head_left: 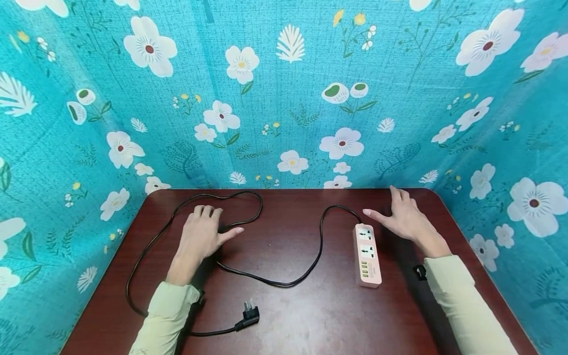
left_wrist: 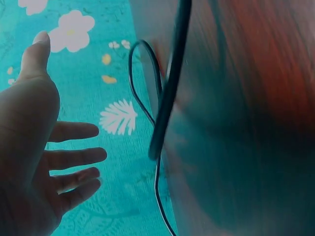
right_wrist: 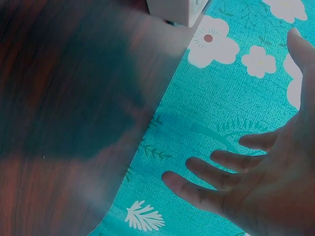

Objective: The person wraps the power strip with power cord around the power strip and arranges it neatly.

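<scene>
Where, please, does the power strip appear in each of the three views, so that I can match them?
Head: the power strip, right of centre on the table.
Left wrist: not in it.
Right wrist: its pale body, cut off by the picture's top edge.
Shared landmark: the table's edge against the flowered curtain.

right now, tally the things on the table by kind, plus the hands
Power strip: 1
Cord: 1, partly hidden
Plug: 1
Hands: 2, left hand and right hand
Total: 5
</scene>
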`<state>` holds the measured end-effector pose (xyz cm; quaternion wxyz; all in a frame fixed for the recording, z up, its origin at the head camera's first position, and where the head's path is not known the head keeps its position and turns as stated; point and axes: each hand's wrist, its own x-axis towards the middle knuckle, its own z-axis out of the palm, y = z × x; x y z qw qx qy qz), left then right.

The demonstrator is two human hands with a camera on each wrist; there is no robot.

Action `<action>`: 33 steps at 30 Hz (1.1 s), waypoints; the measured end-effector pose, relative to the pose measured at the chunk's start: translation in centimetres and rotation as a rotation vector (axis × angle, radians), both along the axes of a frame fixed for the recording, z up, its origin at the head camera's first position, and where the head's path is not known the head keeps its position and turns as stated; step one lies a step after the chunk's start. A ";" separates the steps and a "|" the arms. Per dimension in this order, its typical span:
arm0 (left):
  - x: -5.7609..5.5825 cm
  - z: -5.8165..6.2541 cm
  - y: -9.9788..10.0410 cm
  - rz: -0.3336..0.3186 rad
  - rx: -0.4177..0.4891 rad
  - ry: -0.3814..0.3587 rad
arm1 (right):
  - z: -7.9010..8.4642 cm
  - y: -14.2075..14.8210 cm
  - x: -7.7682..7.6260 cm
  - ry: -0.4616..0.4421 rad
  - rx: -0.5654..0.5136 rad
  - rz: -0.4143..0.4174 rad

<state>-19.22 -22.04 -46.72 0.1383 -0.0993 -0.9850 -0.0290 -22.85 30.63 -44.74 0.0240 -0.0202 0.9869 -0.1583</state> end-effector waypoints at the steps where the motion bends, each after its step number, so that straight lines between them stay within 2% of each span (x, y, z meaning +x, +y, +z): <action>1: 0.1 0.0 0.2 -0.010 0.013 -0.004 | 0.0 -0.1 0.0 -0.010 0.008 0.006; 8: 0.7 0.0 2.0 -0.052 0.070 -0.088 | -0.1 -0.7 0.6 -0.034 -0.009 0.029; 15: 1.0 -0.1 3.9 -0.093 0.079 -0.123 | 0.1 -1.4 1.2 -0.045 -0.051 0.030; 24: 1.7 0.7 6.9 -0.148 0.162 -0.196 | -0.2 -2.7 2.7 -0.040 -0.073 0.035; 30: 2.2 0.7 8.3 -0.182 0.154 -0.228 | -0.6 -3.3 3.6 -0.043 -0.089 0.051; 33: 2.5 0.6 8.8 -0.180 0.149 -0.235 | -0.9 -3.7 4.0 -0.057 -0.082 0.054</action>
